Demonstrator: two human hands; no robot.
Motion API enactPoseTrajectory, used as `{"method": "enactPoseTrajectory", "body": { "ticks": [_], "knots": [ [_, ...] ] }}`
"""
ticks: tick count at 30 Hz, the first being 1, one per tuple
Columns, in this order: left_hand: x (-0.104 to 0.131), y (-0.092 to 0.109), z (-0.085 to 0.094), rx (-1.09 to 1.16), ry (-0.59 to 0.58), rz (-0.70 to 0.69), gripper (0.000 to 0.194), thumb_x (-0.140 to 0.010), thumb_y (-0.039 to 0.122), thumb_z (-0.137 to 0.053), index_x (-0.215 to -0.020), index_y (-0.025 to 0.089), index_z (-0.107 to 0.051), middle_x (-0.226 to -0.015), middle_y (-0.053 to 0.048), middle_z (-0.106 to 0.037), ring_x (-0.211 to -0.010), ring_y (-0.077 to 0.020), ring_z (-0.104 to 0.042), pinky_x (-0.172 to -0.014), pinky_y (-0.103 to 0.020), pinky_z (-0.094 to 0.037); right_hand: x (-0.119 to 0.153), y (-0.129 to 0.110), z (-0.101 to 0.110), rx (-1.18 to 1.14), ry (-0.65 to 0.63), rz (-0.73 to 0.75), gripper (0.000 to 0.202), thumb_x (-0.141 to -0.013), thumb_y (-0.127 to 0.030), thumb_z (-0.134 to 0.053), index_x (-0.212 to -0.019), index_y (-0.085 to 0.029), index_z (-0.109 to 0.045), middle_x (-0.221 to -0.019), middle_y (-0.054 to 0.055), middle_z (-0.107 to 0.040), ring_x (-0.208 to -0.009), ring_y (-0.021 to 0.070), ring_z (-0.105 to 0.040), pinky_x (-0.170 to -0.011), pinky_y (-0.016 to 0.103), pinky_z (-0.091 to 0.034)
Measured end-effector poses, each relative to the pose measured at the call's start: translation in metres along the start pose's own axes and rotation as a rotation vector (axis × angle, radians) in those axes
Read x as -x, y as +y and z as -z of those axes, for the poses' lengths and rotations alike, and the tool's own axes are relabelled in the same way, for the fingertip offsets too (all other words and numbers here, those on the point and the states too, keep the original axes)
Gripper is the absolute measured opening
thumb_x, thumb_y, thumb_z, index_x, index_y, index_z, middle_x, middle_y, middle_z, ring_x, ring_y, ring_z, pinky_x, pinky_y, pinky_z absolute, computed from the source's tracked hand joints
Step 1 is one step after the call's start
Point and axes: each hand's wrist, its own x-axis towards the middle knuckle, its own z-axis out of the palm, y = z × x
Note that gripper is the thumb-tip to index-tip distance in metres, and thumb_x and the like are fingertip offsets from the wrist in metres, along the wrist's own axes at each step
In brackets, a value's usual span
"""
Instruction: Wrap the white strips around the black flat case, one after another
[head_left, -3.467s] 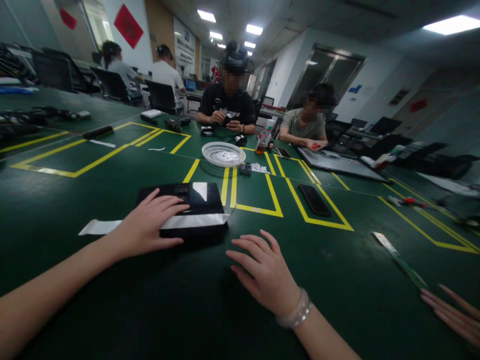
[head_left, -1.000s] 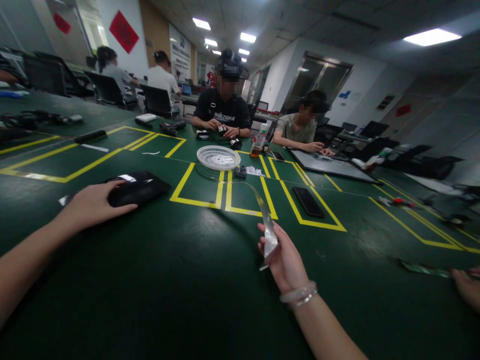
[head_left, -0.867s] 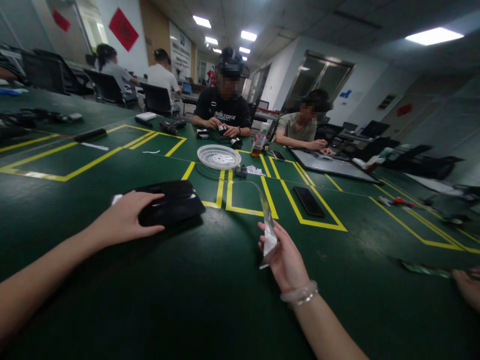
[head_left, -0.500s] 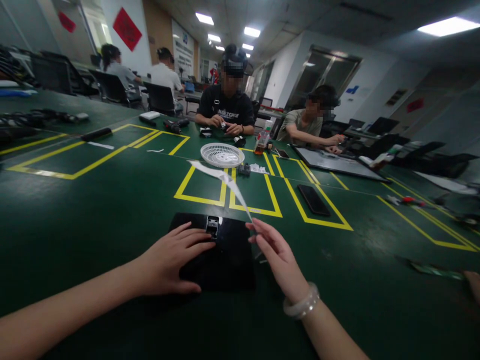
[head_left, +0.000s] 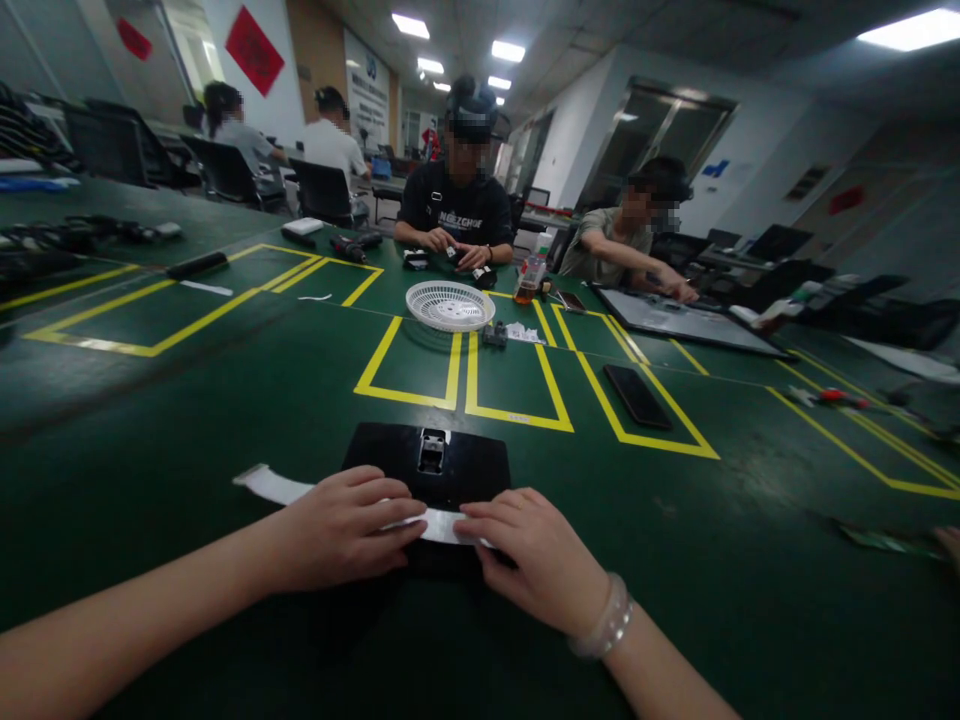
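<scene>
A flat black plate (head_left: 457, 462) with a small metal fitting in its middle lies on the green table (head_left: 225, 400) right in front of me. A pale strip (head_left: 274, 486) runs across its near edge and sticks out to the left. My left hand (head_left: 341, 525) rests flat on the strip and the plate's near left part. My right hand (head_left: 536, 555), with a bracelet at the wrist, presses the strip's right end onto the plate. Both hands lie palm down with fingers spread.
A white perforated dish (head_left: 450, 305), a small dark part (head_left: 493, 335), a bottle (head_left: 529, 278) and a black phone (head_left: 637, 395) lie beyond, among yellow tape boxes. Two people sit across the table; one handles a large panel (head_left: 686, 322). Another person's fingers (head_left: 949, 540) show at the right edge.
My right hand has brought the strip down from the air and laid it across the plate's near edge. My left hand has shifted onto the strip. The plate stays in front of me.
</scene>
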Motion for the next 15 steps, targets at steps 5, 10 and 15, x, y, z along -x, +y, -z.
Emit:
{"method": "enactPoseTrajectory", "body": {
  "ticks": [5, 10, 15],
  "knots": [
    [-0.0005, -0.0025, -0.0040, 0.076, -0.102, 0.041, 0.023, -0.093, 0.032, -0.058, -0.112, 0.019, -0.064, -0.110, -0.004, -0.071, -0.092, -0.0175, -0.064, -0.080, -0.033, -0.047, 0.0014, -0.0010, 0.0012, 0.098, -0.010, -0.009, 0.031, -0.089, -0.019, -0.058, -0.116, -0.031, -0.065, -0.129, 0.002, -0.065, -0.107, 0.0231, -0.059, -0.093, 0.043, -0.044],
    [-0.0018, -0.0015, -0.0041, 0.101, -0.122, 0.084, 0.021, -0.094, 0.030, -0.056, -0.110, 0.020, -0.064, -0.110, -0.002, -0.071, -0.091, -0.0170, -0.064, -0.079, -0.032, -0.046, 0.0017, -0.0051, 0.0010, 0.131, 0.009, -0.004, 0.029, -0.092, -0.026, -0.057, -0.120, -0.031, -0.063, -0.133, 0.003, -0.063, -0.114, 0.0245, -0.056, -0.103, 0.046, -0.039],
    [0.0000, -0.0010, -0.0063, 0.104, -0.170, 0.175, 0.033, -0.092, 0.041, -0.058, -0.120, 0.024, -0.061, -0.128, -0.004, -0.065, -0.109, -0.0229, -0.062, -0.097, -0.041, -0.044, 0.0020, -0.0081, -0.0038, 0.116, 0.016, -0.002, 0.026, -0.093, -0.032, -0.059, -0.119, -0.032, -0.063, -0.132, 0.002, -0.062, -0.119, 0.0239, -0.055, -0.110, 0.047, -0.034]
  ]
}}
